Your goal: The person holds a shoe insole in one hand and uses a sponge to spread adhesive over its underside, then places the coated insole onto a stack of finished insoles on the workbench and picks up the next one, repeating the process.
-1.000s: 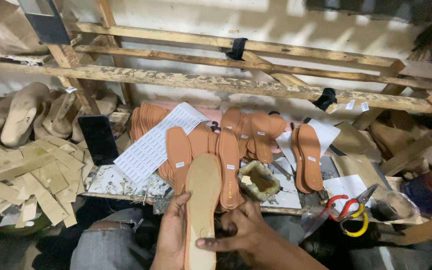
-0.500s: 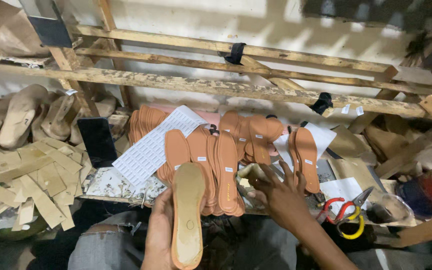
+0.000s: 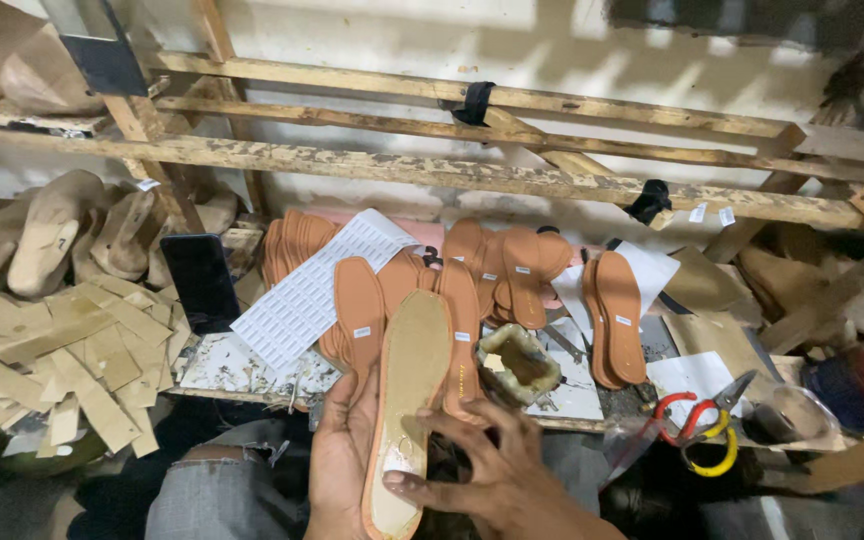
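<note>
My left hand point(image 3: 340, 458) holds a long tan shoe insole point(image 3: 407, 390) upright by its left edge, its pale glue-coated side facing me. My right hand point(image 3: 482, 470) is on the lower right part of the same insole, fingers spread, thumb and fingertips pressing on it. Just behind the insole, brown insoles point(image 3: 462, 290) lie fanned out on the workbench point(image 3: 242, 365). A dirty glue pot point(image 3: 519, 362) sits just right of the held insole, above my right hand.
A sheet of white stickers point(image 3: 307, 295) lies on more insoles at left. A dark phone point(image 3: 200, 282) leans beside tan strips point(image 3: 62, 355) and shoe lasts point(image 3: 52, 235). Two insoles point(image 3: 620, 318) and red-yellow pliers point(image 3: 697, 425) lie at right. Wooden rack beams point(image 3: 432, 175) cross above.
My right hand, which had reached out toward the glue pot and the pile half a second ago, has come back onto the insole. The insole stays in my left hand.
</note>
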Available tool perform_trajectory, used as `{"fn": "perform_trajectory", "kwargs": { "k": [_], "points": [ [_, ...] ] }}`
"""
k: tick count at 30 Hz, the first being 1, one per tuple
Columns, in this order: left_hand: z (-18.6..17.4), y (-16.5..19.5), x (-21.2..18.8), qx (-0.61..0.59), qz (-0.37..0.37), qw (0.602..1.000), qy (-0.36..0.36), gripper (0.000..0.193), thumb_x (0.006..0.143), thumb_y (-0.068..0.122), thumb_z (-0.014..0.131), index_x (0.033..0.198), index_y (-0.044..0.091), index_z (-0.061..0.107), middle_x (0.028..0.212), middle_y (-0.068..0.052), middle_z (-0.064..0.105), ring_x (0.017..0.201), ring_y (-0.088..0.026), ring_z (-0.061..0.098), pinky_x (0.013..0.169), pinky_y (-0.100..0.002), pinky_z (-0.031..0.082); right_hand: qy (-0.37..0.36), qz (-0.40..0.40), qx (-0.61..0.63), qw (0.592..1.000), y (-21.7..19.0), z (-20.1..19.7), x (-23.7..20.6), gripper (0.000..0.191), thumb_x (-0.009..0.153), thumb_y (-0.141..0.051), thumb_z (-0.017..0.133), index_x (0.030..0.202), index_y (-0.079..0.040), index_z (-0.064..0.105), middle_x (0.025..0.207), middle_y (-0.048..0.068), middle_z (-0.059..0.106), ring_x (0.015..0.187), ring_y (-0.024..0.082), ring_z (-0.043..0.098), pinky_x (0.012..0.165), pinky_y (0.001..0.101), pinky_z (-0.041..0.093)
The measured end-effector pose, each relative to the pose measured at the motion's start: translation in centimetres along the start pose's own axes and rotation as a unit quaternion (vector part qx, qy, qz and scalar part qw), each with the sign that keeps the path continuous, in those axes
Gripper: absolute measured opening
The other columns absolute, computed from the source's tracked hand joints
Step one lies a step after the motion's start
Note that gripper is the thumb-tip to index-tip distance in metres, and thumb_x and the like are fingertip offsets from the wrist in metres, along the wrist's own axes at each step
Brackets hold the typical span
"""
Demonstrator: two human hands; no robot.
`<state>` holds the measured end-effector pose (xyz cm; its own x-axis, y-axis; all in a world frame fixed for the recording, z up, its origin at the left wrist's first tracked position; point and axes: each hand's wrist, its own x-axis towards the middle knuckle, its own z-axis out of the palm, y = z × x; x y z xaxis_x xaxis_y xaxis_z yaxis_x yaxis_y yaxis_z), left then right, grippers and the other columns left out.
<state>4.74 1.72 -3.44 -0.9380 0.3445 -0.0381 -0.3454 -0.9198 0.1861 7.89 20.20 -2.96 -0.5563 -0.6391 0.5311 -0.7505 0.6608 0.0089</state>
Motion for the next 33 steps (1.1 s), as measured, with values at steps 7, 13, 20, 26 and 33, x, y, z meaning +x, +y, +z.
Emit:
{"fn": "perform_trajectory", "kwargs": {
  "k": [7, 13, 20, 26, 33],
  "points": [
    [0.0, 0.5, -0.8, 0.001, -0.012, 0.996, -0.083, 0.059, 0.097, 0.032, 0.048, 0.151, 0.007, 0.046, 0.134, -0.017, 0.063, 0.112, -0.029, 0.065, 0.094, -0.038, 0.054, -0.024, -0.064, -0.01, 0.998, 0.2, -0.6, 0.1, 0.059, 0.089, -0.026, 0.06, 0.141, -0.055, 0.06, 0.151, 0.0, 0.047, 0.136, 0.031, 0.04, 0.108, 0.0613, 0.022],
    [0.1, 0.0, -0.6, 0.075, 0.04, 0.994, 0.067, 0.059, 0.082, 0.017, 0.048, 0.141, 0.01, 0.057, 0.123, -0.013, 0.072, 0.102, -0.026, 0.071, 0.088, -0.038, 0.058, 0.023, -0.004, -0.133, 0.991, -0.9, -0.5, -0.6, 0.057, 0.088, -0.029, 0.061, 0.136, -0.06, 0.059, 0.15, -0.006, 0.049, 0.134, 0.026, 0.041, 0.105, 0.0597, 0.025],
    [-1.6, 0.7, 0.2, -0.026, 0.056, 0.993, 0.096, 0.043, 0.089, 0.022, 0.054, 0.126, 0.003, 0.063, 0.104, -0.015, 0.074, 0.086, -0.029, 0.074, 0.079, -0.042, 0.062, 0.081, -0.056, -0.026, 0.995, 0.1, 0.6, -0.6, 0.065, 0.086, -0.018, 0.062, 0.137, -0.058, 0.06, 0.148, -0.004, 0.049, 0.133, 0.027, 0.04, 0.108, 0.0507, 0.028],
    [-1.4, 0.1, -0.2, -0.064, -0.04, 0.978, -0.196, 0.039, 0.101, 0.021, 0.047, 0.135, 0.006, 0.058, 0.12, -0.015, 0.07, 0.099, -0.032, 0.071, 0.083, -0.037, 0.059, 0.161, 0.02, -0.181, 0.97, -1.0, 2.3, -1.7, 0.057, 0.079, -0.022, 0.079, 0.13, -0.046, 0.069, 0.136, -0.011, 0.061, 0.123, 0.024, 0.049, 0.1, 0.047, 0.037],
    [1.1, 2.4, -1.2, 0.065, 0.177, 0.981, 0.035, 0.069, 0.085, 0.014, 0.052, 0.153, 0.015, 0.051, 0.135, -0.01, 0.066, 0.112, -0.023, 0.066, 0.091, -0.038, 0.054, 0.318, -0.01, -0.108, 0.942, -2.2, 5.1, -3.0, 0.048, 0.081, -0.024, 0.082, 0.117, -0.053, 0.07, 0.122, -0.016, 0.06, 0.112, 0.02, 0.049, 0.088, 0.0336, 0.045]
  ]
}}
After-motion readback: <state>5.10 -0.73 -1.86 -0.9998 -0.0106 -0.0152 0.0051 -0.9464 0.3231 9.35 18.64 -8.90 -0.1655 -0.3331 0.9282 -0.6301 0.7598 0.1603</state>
